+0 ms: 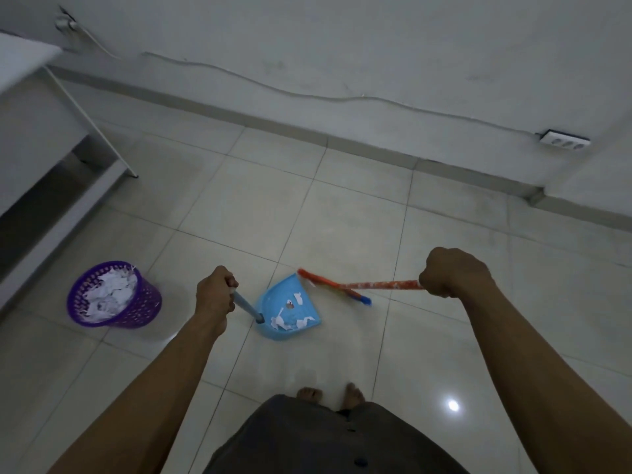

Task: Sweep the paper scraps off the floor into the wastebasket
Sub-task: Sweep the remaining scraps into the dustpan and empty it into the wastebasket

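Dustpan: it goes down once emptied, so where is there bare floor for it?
Bare tiles lie between the dustpan and the baseboard, and right of the broom, past the right hand. Crowded: the strip between the wastebasket and the dustpan, where the left hand grips the handle.

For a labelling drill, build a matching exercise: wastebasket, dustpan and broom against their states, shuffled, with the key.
1. wastebasket
2. dustpan
3. broom

a. gripped by the right hand
b. purple, heaped with paper
c. handle gripped by the left hand, a few scraps inside

Pairs: 1-b, 2-c, 3-a.
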